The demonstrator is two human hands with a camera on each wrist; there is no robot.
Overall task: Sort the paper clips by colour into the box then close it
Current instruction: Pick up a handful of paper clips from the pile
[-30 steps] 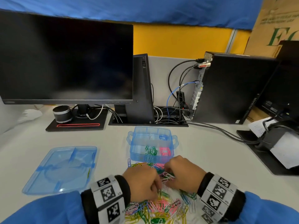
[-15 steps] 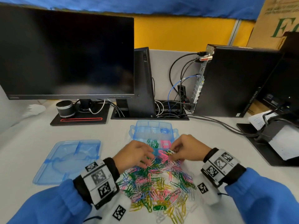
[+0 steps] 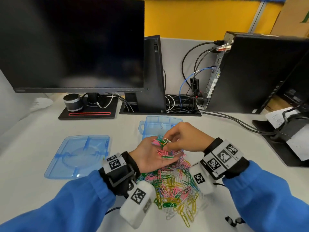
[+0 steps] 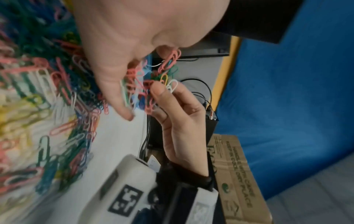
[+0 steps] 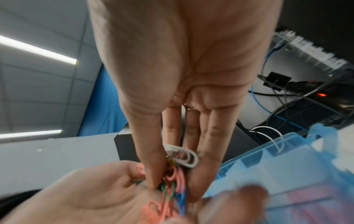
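Lying nearest on the desk [image 3: 225,141] is a heap of paper clips [image 3: 173,186], above it the left hand [image 3: 150,156] cups clips palm-up, the right hand [image 3: 184,139] pinches several, the open box [image 3: 150,124] beyond, its lid [image 3: 75,158] left.

Person, two arms in view.
- Sleeves: bright blue fabric, elasticated cuffs; left sleeve [image 3: 63,205], right sleeve [image 3: 267,198].
- Wristbands: black, wrapped in white panels printed with black square fiducial markers; left wristband [image 3: 117,168], right wristband [image 3: 222,156].
- Wrist cameras: white rounded housings, each bearing a marker; left unit [image 3: 138,200], right unit [image 3: 200,180].
- Hands bare: left hand [image 3: 150,154], right hand [image 3: 185,138].
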